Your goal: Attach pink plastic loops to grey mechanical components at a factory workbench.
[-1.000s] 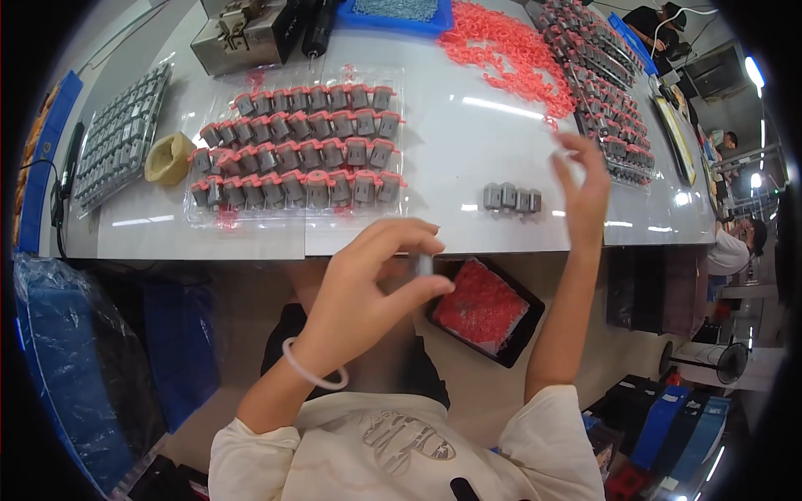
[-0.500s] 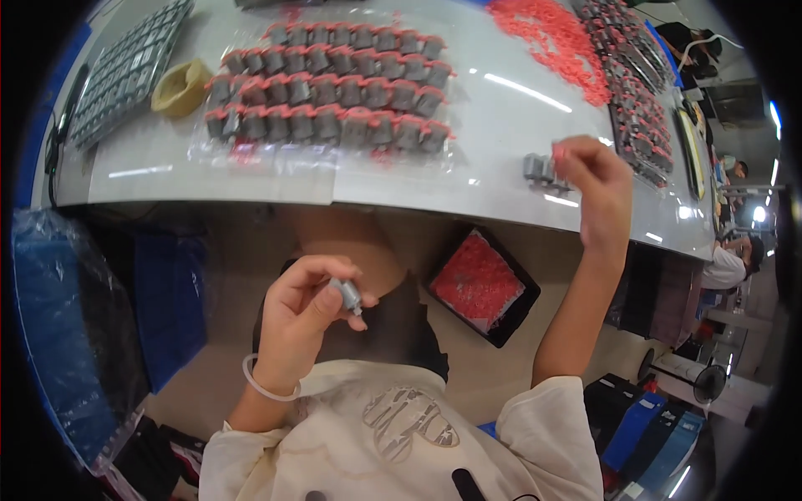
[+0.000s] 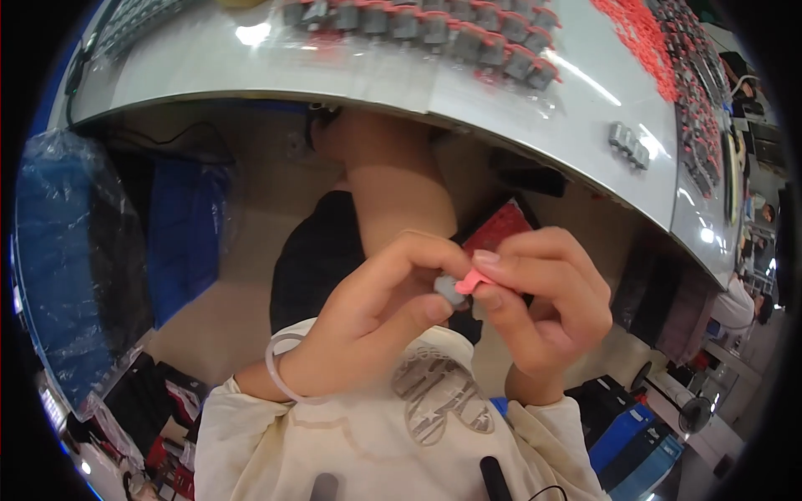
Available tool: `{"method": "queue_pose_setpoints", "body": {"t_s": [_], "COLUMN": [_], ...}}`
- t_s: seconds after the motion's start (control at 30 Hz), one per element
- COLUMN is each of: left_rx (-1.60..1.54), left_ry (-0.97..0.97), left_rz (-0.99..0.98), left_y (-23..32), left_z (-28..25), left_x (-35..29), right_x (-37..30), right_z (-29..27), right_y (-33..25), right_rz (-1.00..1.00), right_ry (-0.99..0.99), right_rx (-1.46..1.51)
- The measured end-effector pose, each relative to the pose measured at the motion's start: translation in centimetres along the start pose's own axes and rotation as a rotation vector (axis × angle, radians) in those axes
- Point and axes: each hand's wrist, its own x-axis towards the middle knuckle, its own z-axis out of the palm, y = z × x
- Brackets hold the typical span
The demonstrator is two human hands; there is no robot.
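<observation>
Both hands are up close in front of the chest, the left hand curled with thumb and fingertips pinched together, a pale band round its wrist, and the right hand facing it, forefinger and thumb nipped tight, knuckles bent, the two sets of fingertips meeting.

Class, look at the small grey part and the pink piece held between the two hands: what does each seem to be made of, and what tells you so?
The grey part, in the left hand, looks like dull metal or grey plastic; its matt, even surface leaves that open. The pink piece, pinched by the right hand, looks like moulded plastic or rubber: bright uniform colour, soft sheen, thin shape.
</observation>
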Motion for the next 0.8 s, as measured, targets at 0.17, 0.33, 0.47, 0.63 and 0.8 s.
{"method": "queue_pose_setpoints", "body": {"t_s": [0.17, 0.33, 0.47, 0.63, 0.8], "left_rx": [0.022, 0.054, -0.152, -0.085, -0.221], "left_ry": [0.187, 0.146, 0.229, 0.024, 0.069], "left_rz": [0.025, 0.146, 0.132, 0.155, 0.157], "left_y": [-0.3, -1.2, -1.8, -2.5, -2.5], "left_z": [0.4, -0.5, -0.3, -1.4, -0.7], "left_x": [-0.6, -1.3, -1.7, -1.9, -1.7], "right_x": [-1.0, -1.4, -1.8, -1.3, -0.7], "right_z": [1.7, 1.8, 1.5, 0.1, -0.4], "right_y": [0.3, -0.5, -0.5, -0.3, 0.3], "right_rz": [-0.203, -0.207, -0.085, -0.028, -0.115], "right_ry": [-0.009, -0.039, -0.087, -0.196, -0.253], "right_rx": [-0.250, -0.295, -0.162, -0.071, -0.079]}}
